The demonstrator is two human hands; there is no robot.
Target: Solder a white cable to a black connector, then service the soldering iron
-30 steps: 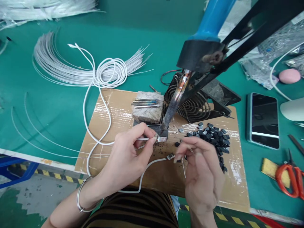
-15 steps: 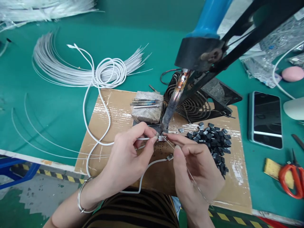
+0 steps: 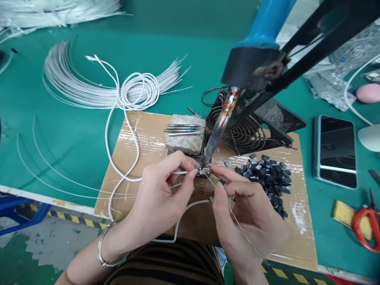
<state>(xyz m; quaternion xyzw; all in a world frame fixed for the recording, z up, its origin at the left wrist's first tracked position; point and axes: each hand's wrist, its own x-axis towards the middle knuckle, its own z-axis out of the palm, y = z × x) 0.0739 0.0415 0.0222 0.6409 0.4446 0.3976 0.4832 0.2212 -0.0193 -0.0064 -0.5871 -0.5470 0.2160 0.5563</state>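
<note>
My left hand (image 3: 164, 196) is closed in a pinch on the end of a white cable (image 3: 179, 172). At that end, a small metal connector (image 3: 205, 171) lies under the tip of a soldering iron (image 3: 219, 132). My right hand (image 3: 249, 215) is closed, with thumb and fingers around a thin solder wire (image 3: 209, 179) that reaches to the connector. My right index fingertip is at the connector's right end. The exact contact at the iron's tip is too small to make out. Another cable's metal end (image 3: 211, 199) lies below, partly behind my right thumb.
A cardboard sheet (image 3: 297, 237) covers the work area. Black plastic pieces (image 3: 267, 174) are heaped at right, below a fan (image 3: 249, 134). Metal rods rest on a pale block (image 3: 185, 144). A phone (image 3: 335, 152), scissors (image 3: 366, 229) and bundled white wires (image 3: 80, 89) lie around.
The view has shifted slightly, so the bench sits a little further right. My right thumb has moved slightly left, covering more of the lower cable's metal end. Both hands keep their pinches.
</note>
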